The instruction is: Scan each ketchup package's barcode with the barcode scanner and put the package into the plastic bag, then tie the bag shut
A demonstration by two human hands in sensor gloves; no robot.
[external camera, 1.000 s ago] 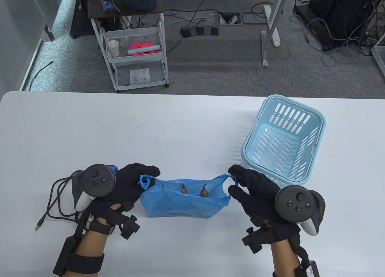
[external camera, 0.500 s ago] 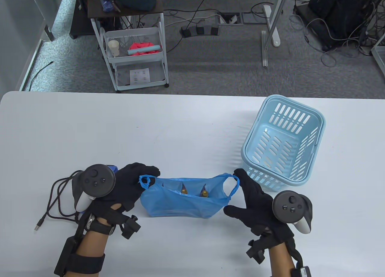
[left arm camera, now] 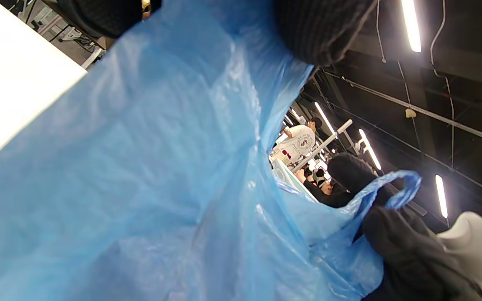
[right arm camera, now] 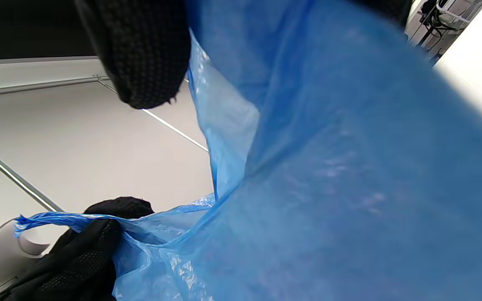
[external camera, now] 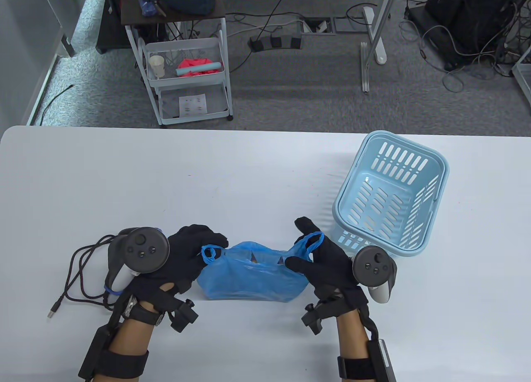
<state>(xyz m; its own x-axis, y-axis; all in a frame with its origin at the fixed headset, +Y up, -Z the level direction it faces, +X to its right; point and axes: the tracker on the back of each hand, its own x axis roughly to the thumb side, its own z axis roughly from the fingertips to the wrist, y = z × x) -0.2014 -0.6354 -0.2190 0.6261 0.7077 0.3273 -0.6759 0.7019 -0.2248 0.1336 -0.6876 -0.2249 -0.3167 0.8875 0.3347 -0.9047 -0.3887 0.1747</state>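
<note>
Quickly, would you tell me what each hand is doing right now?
Left hand: pinches the blue bag's left handle.
Right hand: grips its right handle.

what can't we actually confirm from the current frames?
- Packages in the blue bag: table view shows only dark tips at the mouth; plastic hides count and labels.
- Barcode scanner: only a black cable shows; the left hand and its tracker cover the rest.
- Left wrist view: bag plastic fills the frame, table mostly hidden.
- Right wrist view: the same; the right hand grip on the handle loop is cut off.
</note>
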